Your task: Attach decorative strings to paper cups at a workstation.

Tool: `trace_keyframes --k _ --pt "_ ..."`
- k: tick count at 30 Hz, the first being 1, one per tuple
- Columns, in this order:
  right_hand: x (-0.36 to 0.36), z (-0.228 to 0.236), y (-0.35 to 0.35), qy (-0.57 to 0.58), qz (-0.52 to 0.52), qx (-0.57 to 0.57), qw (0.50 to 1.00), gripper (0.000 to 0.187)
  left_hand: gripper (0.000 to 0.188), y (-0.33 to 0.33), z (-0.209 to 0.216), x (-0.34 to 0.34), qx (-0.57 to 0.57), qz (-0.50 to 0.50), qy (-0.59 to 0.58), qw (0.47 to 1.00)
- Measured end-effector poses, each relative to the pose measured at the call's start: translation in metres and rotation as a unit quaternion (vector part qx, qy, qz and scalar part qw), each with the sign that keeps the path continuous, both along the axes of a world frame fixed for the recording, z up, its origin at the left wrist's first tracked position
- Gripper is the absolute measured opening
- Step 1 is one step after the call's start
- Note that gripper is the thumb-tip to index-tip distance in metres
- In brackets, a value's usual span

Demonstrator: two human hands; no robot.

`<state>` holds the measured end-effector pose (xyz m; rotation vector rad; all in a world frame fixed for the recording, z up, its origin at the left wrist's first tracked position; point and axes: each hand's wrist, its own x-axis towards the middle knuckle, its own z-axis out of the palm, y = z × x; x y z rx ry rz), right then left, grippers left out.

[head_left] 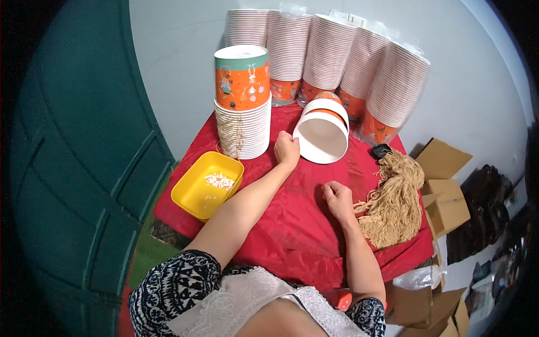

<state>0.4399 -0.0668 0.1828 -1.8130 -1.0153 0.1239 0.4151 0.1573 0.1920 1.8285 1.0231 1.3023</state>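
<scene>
A pair of nested white-lined paper buckets (321, 137) lies on its side in the middle of the red-covered table, with the mouth facing me. My left hand (287, 149) has its fingers closed at the left edge of the mouth, on the rim. Nearer to me, my right hand (338, 200) is held above the cloth with its fingers curled together. Whatever it may hold is too small or hidden to make out. Right of that hand lies a thick bundle of tan cords (396, 196), tied with something black at its far end.
A tall stack of paper buckets (242, 132), with cord strands down its side, stands at the left. Before it sits a yellow plastic tub (193, 188) with small white pieces inside. Wrapped bucket stacks (331, 53) line the wall. Cardboard boxes (448, 205) stand beyond the right edge.
</scene>
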Motion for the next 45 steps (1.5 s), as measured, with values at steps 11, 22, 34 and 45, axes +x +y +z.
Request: trace_keyframes --k 11,22,34,45 --pt "-0.002 0.007 -0.004 -0.035 -0.006 -0.022 0.999 0.02 0.015 -0.005 -0.009 0.001 0.033 -0.013 -0.015 0.999" --pt "-0.003 0.004 -0.006 -0.035 0.002 -0.014 0.999 0.018 0.006 -0.014 -0.001 -0.01 0.014 -0.052 0.002 0.999" --pt "-0.002 0.003 -0.005 -0.007 0.004 -0.007 1.0 0.019 0.008 -0.011 -0.01 -0.016 0.005 -0.078 0.0 0.997" --pt "-0.002 0.002 -0.009 -0.043 -0.011 -0.001 0.999 0.021 0.01 -0.001 0.005 -0.04 -0.159 -0.255 -0.121 0.946"
